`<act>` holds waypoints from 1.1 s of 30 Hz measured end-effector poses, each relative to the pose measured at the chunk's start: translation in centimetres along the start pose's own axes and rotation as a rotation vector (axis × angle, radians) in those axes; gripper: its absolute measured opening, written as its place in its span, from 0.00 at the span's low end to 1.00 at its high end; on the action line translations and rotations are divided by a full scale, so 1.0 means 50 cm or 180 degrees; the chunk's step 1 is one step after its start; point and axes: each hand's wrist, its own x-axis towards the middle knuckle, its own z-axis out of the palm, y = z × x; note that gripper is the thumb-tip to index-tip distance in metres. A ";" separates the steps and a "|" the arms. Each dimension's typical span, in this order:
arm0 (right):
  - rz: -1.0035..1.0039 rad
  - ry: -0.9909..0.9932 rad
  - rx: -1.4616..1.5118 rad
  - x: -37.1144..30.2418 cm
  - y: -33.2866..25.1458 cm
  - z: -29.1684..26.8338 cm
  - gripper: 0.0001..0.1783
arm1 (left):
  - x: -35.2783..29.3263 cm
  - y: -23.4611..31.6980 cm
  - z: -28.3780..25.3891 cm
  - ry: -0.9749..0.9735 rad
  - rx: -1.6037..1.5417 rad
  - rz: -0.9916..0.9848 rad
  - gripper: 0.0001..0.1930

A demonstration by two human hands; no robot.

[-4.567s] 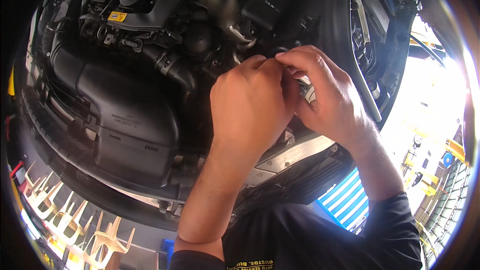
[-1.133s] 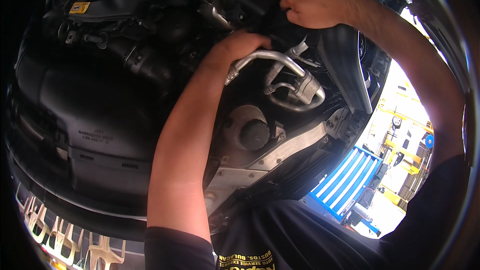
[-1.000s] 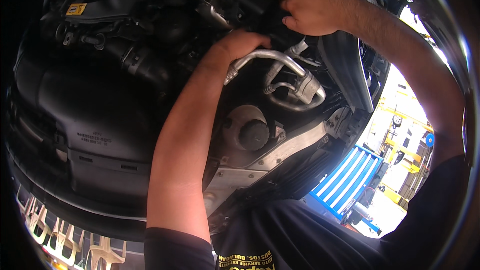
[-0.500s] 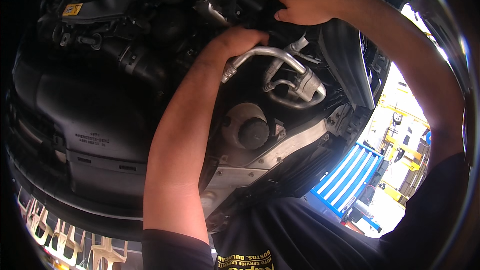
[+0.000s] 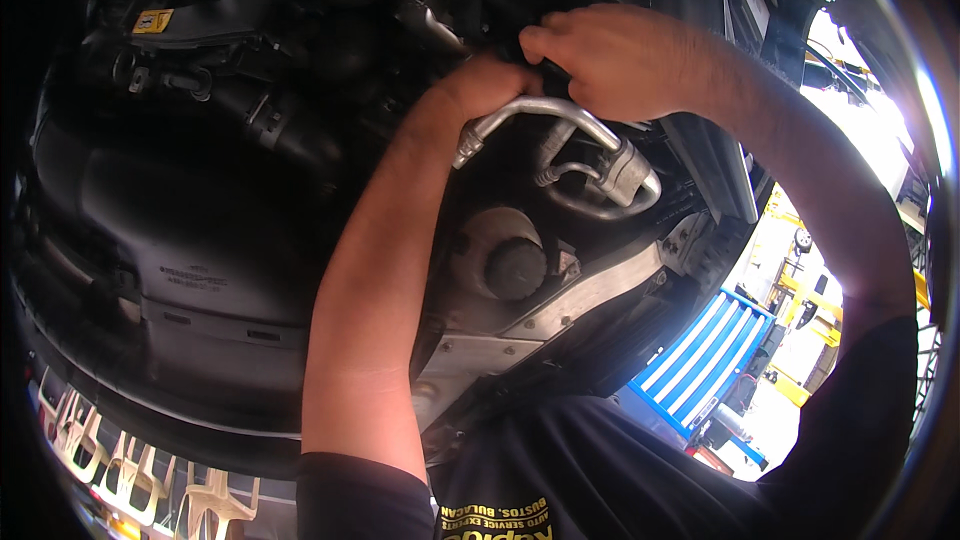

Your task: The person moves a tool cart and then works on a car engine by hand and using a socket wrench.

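My left hand reaches deep into a car's engine bay, just behind a bent silver metal pipe. Its fingers drop into shadow, so what they touch is hidden. Close by on the right, my right hand is closed with the fingers curled down. Anything inside its grip is hidden from view. The pipe loops round to a metal clamp block. Nearer to me sits a pale round reservoir with a black ribbed cap.
A silver frame bracket runs along the bay's near right side. Black plastic covers fill the left, with a yellow label beyond. Outside the car are a blue-and-white tool cabinet at right and beige plastic chairs at lower left.
My right hand has come nearer and lower, from the black box toward the pipe and my left hand. My left hand stays almost in place. The view has shifted slightly.
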 end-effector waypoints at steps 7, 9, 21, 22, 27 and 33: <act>0.0013 0.0066 0.0397 0.009 -0.026 0.033 0.22 | -0.078 0.042 -0.006 -0.0040 0.0407 0.0230 0.18; 0.0034 0.0104 0.0414 0.013 -0.029 0.034 0.22 | -0.080 0.027 -0.013 -0.0163 -0.0047 0.0333 0.19; 0.0159 0.0168 0.0449 0.000 -0.027 0.006 0.20 | -0.096 0.029 0.005 0.0544 -0.0835 0.0106 0.17; 0.0120 0.0390 0.0412 -0.011 -0.027 -0.002 0.19 | -0.088 0.016 0.004 0.0680 -0.0824 0.0160 0.17; 0.0091 0.1426 0.0779 -0.117 -0.030 -0.029 0.18 | -0.079 0.015 0.023 0.1399 0.0261 0.0168 0.17; 0.0134 0.2201 0.1280 -0.232 -0.041 0.010 0.17 | -0.104 0.003 0.015 0.1843 0.0634 -0.0019 0.17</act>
